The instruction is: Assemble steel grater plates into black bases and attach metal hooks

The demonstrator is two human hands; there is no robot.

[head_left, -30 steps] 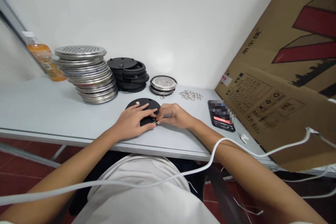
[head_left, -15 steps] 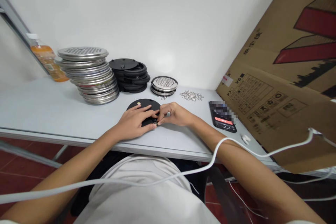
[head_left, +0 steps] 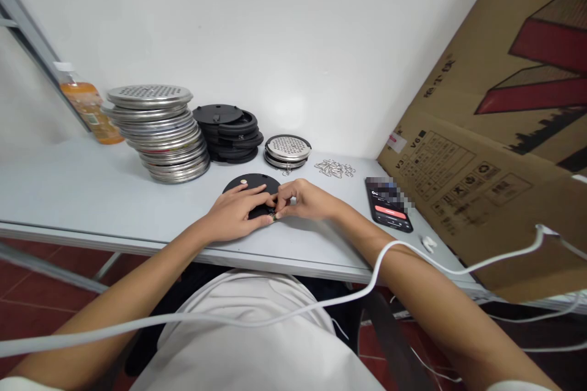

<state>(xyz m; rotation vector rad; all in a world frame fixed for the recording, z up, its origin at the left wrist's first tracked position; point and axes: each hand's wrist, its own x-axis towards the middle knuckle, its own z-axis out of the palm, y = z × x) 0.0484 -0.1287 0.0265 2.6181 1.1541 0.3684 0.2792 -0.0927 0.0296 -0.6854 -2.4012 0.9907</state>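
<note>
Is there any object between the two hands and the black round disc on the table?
Nothing visible is. The left hand lies flat on the black round disc, and the right hand pinches a small metal clip at its near edge. The loose metal clips lie apart, farther back.

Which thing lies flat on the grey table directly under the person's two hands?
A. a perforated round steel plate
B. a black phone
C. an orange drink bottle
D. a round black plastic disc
D: the left hand presses on the round black plastic disc while the right hand pinches a small metal piece at its edge.
</note>
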